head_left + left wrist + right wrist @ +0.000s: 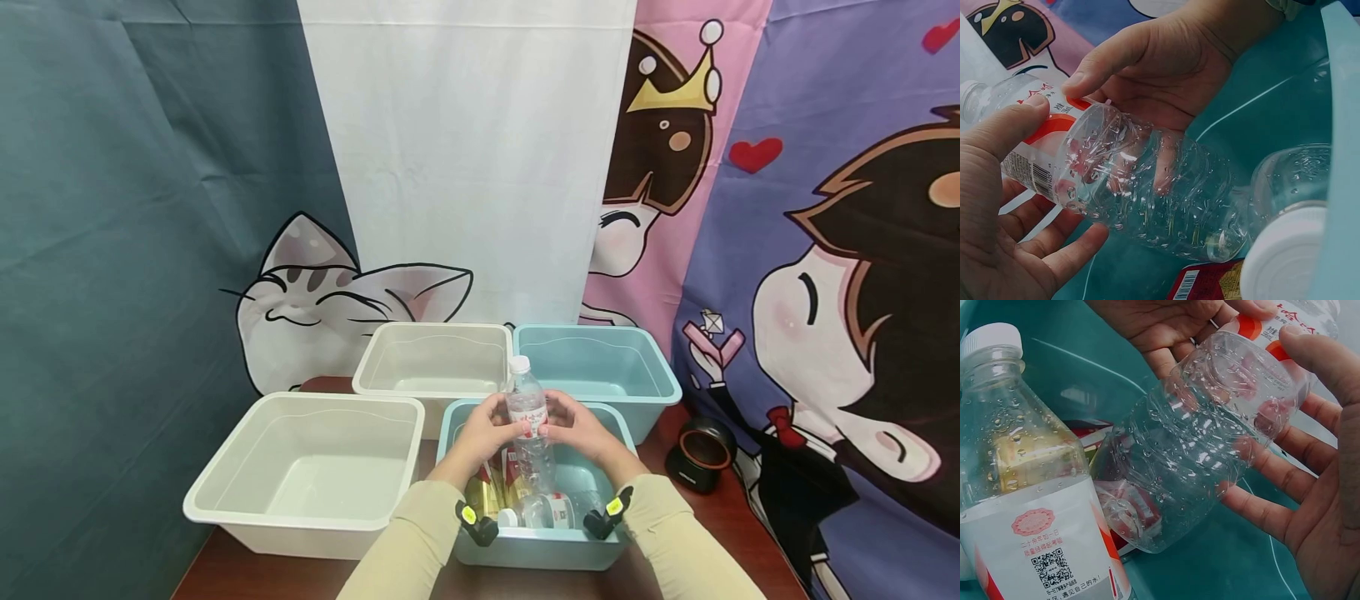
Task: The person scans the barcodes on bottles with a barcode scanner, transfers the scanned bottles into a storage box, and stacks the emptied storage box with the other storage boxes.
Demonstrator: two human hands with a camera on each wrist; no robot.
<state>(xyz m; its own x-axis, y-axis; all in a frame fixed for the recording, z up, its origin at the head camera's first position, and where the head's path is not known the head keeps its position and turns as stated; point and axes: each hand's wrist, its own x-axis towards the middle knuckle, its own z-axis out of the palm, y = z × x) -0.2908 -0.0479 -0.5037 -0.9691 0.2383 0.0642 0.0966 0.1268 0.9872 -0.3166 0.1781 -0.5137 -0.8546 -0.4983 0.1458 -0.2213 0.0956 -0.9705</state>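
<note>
Both hands hold a clear plastic bottle (534, 458) over the front blue bin (543, 550). It stands nearly upright, white cap on top, its lower end inside the bin. My left hand (478, 435) grips one side and my right hand (583, 429) the other. In the left wrist view the thumbs press on the red-and-white label (1060, 134), fingers around the far side. The bottle's wall looks dented and wet inside. Beneath it in the bin lies a second capped bottle (1035, 500), beside gold-and-red packages (487, 492), partly hidden by my left arm.
A white bin (300, 533) stands to the left. Behind are another white bin (435, 392) and another blue bin (652, 408). A black object with an orange ring (701, 454) sits on the brown table (247, 575) at right. Printed curtains hang behind.
</note>
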